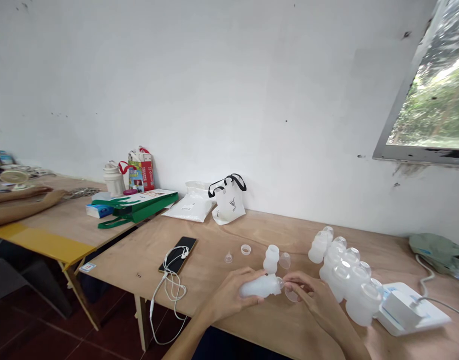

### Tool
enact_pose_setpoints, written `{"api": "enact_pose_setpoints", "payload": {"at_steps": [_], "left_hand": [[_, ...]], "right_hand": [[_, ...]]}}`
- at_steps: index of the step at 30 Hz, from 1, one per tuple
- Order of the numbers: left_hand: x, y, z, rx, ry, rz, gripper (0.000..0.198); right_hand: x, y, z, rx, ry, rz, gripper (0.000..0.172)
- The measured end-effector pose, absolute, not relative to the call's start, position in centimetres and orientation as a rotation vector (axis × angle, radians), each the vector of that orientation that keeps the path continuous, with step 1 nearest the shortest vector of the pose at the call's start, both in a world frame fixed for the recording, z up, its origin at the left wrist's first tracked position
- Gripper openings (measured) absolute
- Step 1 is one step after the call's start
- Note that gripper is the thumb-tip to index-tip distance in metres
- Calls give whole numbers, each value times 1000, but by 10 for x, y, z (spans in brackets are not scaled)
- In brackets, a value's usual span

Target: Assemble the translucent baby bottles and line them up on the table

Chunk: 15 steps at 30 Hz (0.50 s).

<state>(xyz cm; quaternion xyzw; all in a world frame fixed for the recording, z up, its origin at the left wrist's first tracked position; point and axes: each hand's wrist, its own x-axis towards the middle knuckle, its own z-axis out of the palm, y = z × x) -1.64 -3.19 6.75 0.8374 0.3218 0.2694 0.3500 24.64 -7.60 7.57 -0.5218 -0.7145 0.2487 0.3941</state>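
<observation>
My left hand (237,295) is wrapped round a frosted white baby bottle (260,287), which lies tipped sideways with its mouth to the right. At that mouth sits a clear bottle nipple (280,283), and the fingertips of my right hand (308,290) pinch it. Just under those fingertips a clear dome cap (291,295) rests on the table. Behind my hands stands an open bottle (272,256) with another clear cap (285,260) beside it. Further left lie a loose nipple (228,257) and a white screw ring (246,249).
Several capped bottles (344,272) stand on the right, by a white box (405,310) with a cable. A phone (180,252) with wired earphones lies left. White bags (229,202) lean near the wall. Another person's arms (22,205) rest on the neighbouring table.
</observation>
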Motion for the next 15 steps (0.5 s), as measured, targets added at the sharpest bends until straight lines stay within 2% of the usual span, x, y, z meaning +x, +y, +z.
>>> {"api": "enact_pose_setpoints", "payload": {"at_steps": [8, 11, 15], "left_hand": [[-24, -35, 76, 2222, 808, 748, 59], [-24, -35, 79, 2096, 743, 802, 57], [-30, -32, 83, 1885, 677, 700, 53]], "right_hand": [[240, -77, 71, -1302, -1839, 613, 34], [238, -80, 71, -1297, -1850, 566, 32], [234, -87, 73, -1246, -1906, 498, 30]]}}
